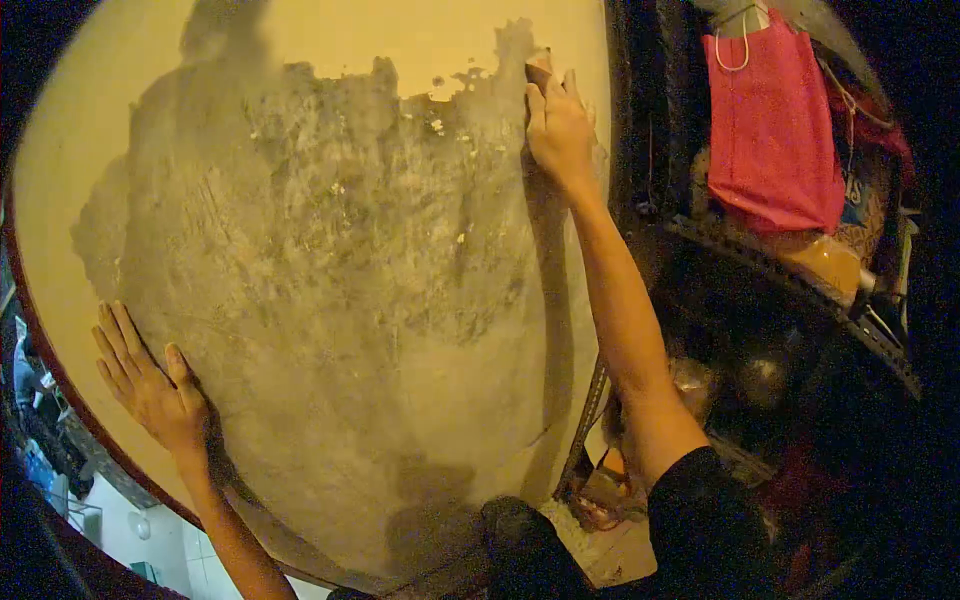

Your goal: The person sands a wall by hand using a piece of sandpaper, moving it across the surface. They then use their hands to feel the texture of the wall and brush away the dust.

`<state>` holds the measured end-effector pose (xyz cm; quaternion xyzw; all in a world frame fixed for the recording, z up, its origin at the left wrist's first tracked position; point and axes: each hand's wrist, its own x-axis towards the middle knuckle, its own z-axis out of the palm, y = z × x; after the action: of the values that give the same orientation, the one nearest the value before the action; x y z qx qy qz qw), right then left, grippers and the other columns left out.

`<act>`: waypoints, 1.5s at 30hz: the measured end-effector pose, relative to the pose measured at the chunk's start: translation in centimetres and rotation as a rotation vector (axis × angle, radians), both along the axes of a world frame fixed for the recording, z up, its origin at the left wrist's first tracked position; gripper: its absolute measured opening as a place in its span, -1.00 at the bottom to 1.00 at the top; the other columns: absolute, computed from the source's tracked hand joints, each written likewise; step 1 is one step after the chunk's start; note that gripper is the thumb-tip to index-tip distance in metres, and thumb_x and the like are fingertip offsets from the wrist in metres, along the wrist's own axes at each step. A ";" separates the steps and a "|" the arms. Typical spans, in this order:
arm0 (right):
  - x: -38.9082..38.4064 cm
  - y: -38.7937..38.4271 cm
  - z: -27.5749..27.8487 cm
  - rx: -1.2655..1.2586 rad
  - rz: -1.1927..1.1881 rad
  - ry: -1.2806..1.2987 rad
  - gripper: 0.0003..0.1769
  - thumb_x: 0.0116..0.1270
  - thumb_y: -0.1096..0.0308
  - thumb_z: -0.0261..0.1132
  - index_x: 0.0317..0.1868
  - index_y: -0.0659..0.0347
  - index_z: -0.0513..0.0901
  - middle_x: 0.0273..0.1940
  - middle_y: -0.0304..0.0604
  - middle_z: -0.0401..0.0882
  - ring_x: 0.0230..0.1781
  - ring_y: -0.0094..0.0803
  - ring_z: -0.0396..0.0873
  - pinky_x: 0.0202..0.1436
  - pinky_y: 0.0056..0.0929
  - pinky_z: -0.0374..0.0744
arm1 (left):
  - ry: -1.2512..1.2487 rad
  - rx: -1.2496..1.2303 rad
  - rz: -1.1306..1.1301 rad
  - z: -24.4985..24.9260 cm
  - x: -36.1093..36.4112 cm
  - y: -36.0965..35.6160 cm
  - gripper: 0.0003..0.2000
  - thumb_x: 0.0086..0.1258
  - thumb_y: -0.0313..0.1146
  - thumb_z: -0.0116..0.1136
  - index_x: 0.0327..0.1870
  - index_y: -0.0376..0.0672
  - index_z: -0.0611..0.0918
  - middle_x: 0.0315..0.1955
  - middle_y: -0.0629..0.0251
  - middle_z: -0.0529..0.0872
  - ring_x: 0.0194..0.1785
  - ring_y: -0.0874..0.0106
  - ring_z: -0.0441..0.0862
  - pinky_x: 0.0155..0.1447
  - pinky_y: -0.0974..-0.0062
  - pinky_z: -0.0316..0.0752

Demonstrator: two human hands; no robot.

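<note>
A wall (400,270) fills the middle of the view, its yellow paint (340,30) gone over a large patch down to rough grey plaster. My right hand (562,130) is raised to the upper right of this patch. Its fingers are closed around a small, flat, brown scraper (540,68) against the wall near the paint's ragged edge; much of this tool is covered by the fingers. At the lower left, my left hand (150,385) lies flat on the wall with its fingers apart, holding nothing.
On the right hangs a red bag (775,130) above a perforated metal shelf edge (790,280). Shiny rounded vessels (690,380) stand in the dark below it. White floor (140,530) and blurred items show beyond the wall's left edge.
</note>
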<state>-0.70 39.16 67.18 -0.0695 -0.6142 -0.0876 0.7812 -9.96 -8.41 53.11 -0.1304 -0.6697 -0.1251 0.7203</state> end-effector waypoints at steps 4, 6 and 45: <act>-0.5 2.5 5.8 -0.065 -0.055 -0.019 -0.52 0.46 0.05 -0.02 0.18 0.16 0.54 0.24 0.28 0.42 0.22 0.28 0.40 0.25 0.29 0.30 | 0.000 -0.014 0.018 0.2 -0.3 -0.1 -0.42 0.51 -0.05 -0.26 0.50 -0.07 0.19 0.51 0.27 0.14 0.56 0.18 0.01 0.55 0.12 -0.16; -0.2 2.8 7.3 -0.145 -0.041 -0.062 -0.51 0.46 0.06 -0.02 0.24 0.13 0.49 0.23 0.31 0.41 0.21 0.29 0.40 0.25 0.26 0.32 | -0.007 -0.025 0.024 0.1 -0.2 -0.2 -0.41 0.51 -0.04 -0.26 0.50 -0.08 0.19 0.51 0.26 0.15 0.56 0.18 0.01 0.55 0.12 -0.15; 0.5 -0.5 0.3 0.021 0.044 -0.146 -0.43 0.47 0.04 -0.01 0.38 0.15 0.36 0.33 0.28 0.30 0.42 0.16 0.19 0.39 0.23 0.13 | 0.006 0.004 -0.010 0.1 -0.4 0.0 -0.42 0.50 -0.07 -0.26 0.50 -0.08 0.20 0.51 0.26 0.15 0.56 0.17 0.01 0.55 0.14 -0.17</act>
<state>-0.20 38.69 67.47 -0.0411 -0.6698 -0.0819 0.7369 -10.41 -8.39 53.18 -0.1327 -0.6664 -0.1297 0.7221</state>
